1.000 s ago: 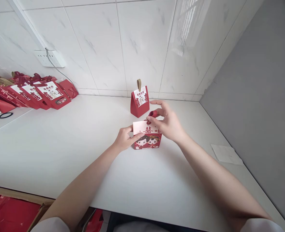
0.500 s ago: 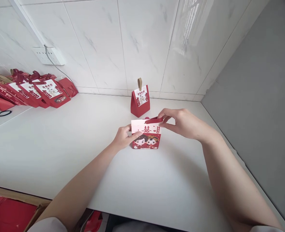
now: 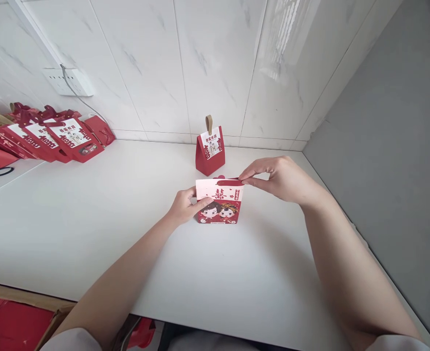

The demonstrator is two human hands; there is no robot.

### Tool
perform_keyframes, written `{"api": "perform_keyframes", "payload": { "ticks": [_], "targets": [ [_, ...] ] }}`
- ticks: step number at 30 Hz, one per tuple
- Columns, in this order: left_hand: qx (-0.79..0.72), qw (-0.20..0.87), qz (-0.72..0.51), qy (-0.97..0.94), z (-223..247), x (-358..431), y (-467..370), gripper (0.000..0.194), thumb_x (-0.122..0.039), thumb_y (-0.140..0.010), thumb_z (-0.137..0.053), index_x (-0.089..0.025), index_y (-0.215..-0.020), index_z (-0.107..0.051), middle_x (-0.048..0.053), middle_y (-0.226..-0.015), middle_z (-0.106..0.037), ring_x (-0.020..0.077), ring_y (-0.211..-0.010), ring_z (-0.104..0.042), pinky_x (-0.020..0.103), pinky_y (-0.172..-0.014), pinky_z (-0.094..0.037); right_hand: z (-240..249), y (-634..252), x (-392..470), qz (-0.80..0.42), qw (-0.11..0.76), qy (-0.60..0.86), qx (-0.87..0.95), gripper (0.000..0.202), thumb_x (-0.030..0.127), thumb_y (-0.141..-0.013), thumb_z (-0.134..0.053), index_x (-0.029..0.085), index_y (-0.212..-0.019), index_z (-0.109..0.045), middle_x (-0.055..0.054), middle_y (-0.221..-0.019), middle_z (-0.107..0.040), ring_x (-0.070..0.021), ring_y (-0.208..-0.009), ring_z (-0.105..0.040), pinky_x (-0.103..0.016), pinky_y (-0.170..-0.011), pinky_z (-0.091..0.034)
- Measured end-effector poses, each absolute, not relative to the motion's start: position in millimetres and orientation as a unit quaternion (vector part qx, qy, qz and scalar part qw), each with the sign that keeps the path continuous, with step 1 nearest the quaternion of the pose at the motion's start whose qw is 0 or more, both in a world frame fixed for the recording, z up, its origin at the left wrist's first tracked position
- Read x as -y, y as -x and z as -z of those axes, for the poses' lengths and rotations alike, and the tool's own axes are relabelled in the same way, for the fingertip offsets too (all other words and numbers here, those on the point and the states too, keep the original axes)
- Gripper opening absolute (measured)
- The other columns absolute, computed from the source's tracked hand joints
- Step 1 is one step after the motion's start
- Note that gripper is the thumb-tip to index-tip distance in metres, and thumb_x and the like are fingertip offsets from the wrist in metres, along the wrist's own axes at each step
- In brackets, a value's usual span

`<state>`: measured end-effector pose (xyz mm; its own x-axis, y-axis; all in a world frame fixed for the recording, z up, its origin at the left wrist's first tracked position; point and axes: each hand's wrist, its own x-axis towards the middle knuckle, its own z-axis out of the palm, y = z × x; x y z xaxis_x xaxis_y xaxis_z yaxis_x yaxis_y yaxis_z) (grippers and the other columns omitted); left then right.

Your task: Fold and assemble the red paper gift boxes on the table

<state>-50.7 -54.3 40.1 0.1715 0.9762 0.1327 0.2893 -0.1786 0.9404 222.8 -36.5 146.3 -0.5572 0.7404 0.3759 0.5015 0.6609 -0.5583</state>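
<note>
A small red and pale pink gift box [image 3: 219, 212], printed with two cartoon faces, stands upright on the white table [image 3: 215, 273]. My left hand [image 3: 185, 206] grips its left side, thumb across the front and fingers behind. At the box's top right corner, my right hand [image 3: 273, 179] pinches with thumb and fingertips at the end of the dark red ribbon handle [image 3: 230, 183]. The handle lies along the top edge. Just behind stands a red gift box with a tan loop [image 3: 210, 151], touched by neither hand.
Several red gift boxes [image 3: 74, 139] lean in a row at the back left, near a black ring [image 3: 2, 171]. A socket [image 3: 67, 82] with a grey cable is on the tiled wall. At lower left is a cardboard carton [image 3: 21, 295] holding red packages. A grey panel [image 3: 390, 146] borders the right.
My right hand has shifted slightly, and the ribbon handle it pinches now lies flatter along the box's top. My left hand keeps its hold.
</note>
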Motion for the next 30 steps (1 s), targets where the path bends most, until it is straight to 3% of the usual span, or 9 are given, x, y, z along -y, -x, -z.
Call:
{"api": "perform_keyframes", "payload": {
  "ticks": [7,13,17,22,25,30],
  "targets": [
    [-0.498,0.411,-0.414,-0.642,-41.2,55.1,49.0,0.046,-0.050,-0.076,-0.074,-0.016,-0.107,-0.070,0.011,-0.110,-0.073,0.0290,-0.098,-0.070,0.035,-0.077,-0.061,-142.7,-221.5,34.8,-0.266,0.280,0.374,0.843,0.007,0.030,-0.087,-0.062,0.024,-0.082,-0.063,-0.001,-0.087,-0.074,-0.0214,-0.087,-0.070,-0.033,-0.073,-0.053],
    [-0.483,0.432,-0.396,-0.651,-39.9,51.5,52.2,0.046,-0.045,-0.074,-0.077,-0.019,-0.111,-0.069,0.010,-0.113,-0.072,0.0290,-0.101,-0.069,0.037,-0.080,-0.061,-139.4,-222.7,32.2,-0.288,0.268,0.366,0.843,0.014,0.031,-0.087,-0.062,0.025,-0.100,-0.061,-0.003,-0.094,-0.074,-0.0216,-0.089,-0.069,-0.036,-0.077,-0.055],
    [-0.425,0.496,-0.292,-0.699,-40.6,48.9,56.4,0.068,-0.035,-0.066,-0.084,-0.025,-0.129,-0.059,0.010,-0.125,-0.067,0.0300,-0.111,-0.066,0.041,-0.086,-0.060,-137.0,-219.3,32.8,-0.279,0.227,0.352,0.864,0.034,0.027,-0.087,-0.062,0.028,-0.121,-0.056,-0.003,-0.100,-0.074,-0.0222,-0.094,-0.069,-0.037,-0.079,-0.054],
    [-0.396,0.491,-0.269,-0.728,-41.2,48.4,59.2,0.081,-0.030,-0.063,-0.085,-0.026,-0.137,-0.050,0.013,-0.131,-0.062,0.0319,-0.116,-0.063,0.044,-0.089,-0.058,-134.3,-216.4,32.1,-0.240,0.221,0.365,0.872,0.023,0.027,-0.092,-0.053,0.029,-0.112,-0.064,-0.003,-0.101,-0.074,-0.0231,-0.092,-0.069,-0.034,-0.071,-0.052],
    [-0.421,0.462,-0.332,-0.707,-40.8,47.6,60.7,0.076,-0.033,-0.065,-0.084,-0.024,-0.133,-0.051,0.013,-0.129,-0.063,0.0310,-0.117,-0.062,0.043,-0.095,-0.054,-136.4,-219.2,31.4,-0.217,0.246,0.408,0.852,0.022,0.026,-0.092,-0.054,0.028,-0.112,-0.064,-0.002,-0.099,-0.074,-0.0221,-0.087,-0.069,-0.033,-0.069,-0.051],
    [-0.378,0.478,-0.416,-0.675,-40.5,44.9,64.6,0.050,-0.041,-0.080,-0.070,-0.021,-0.123,-0.054,0.012,-0.123,-0.064,0.0289,-0.110,-0.064,0.038,-0.089,-0.056,-145.4,-223.4,33.5,-0.247,0.260,0.435,0.826,0.015,0.035,-0.092,-0.057,0.026,-0.101,-0.066,-0.002,-0.091,-0.074,-0.0197,-0.078,-0.066,-0.031,-0.066,-0.049]
  ]
}}
